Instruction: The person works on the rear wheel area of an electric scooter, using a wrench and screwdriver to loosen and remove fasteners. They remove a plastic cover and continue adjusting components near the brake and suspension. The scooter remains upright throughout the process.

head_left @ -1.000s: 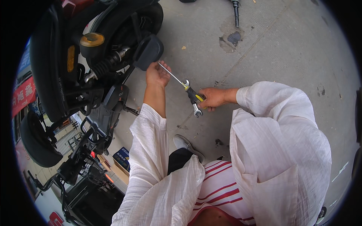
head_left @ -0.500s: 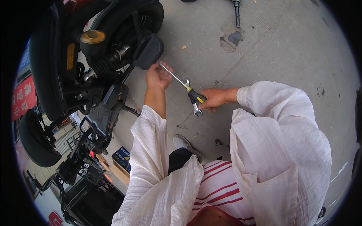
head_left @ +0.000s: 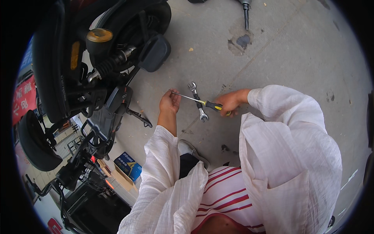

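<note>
My right hand (head_left: 229, 103) is closed around the yellow-and-black handle of a screwdriver (head_left: 212, 105). The thin metal shaft points left, its tip at the curled fingers of my left hand (head_left: 170, 102), which pinch at that end. Whether those fingers also hold something small cannot be made out. Beneath the shaft, a double open-ended wrench (head_left: 203, 116) with bright jaws and a dark middle lies on the concrete floor, with the screwdriver crossing over it.
A dark electric scooter (head_left: 105, 101) takes up the left side, its rear wheel, shock absorber and kickstand (head_left: 140, 118) toward me. A power tool with a long socket (head_left: 246, 15) lies at the far top. A blue box (head_left: 127, 165) stands at lower left. My shoe (head_left: 188, 148) is below the wrench.
My left hand has come down, away from the scooter's black flap, and its fingers have curled in. The screwdriver has swung flatter and lower, with my right hand slightly further right.
</note>
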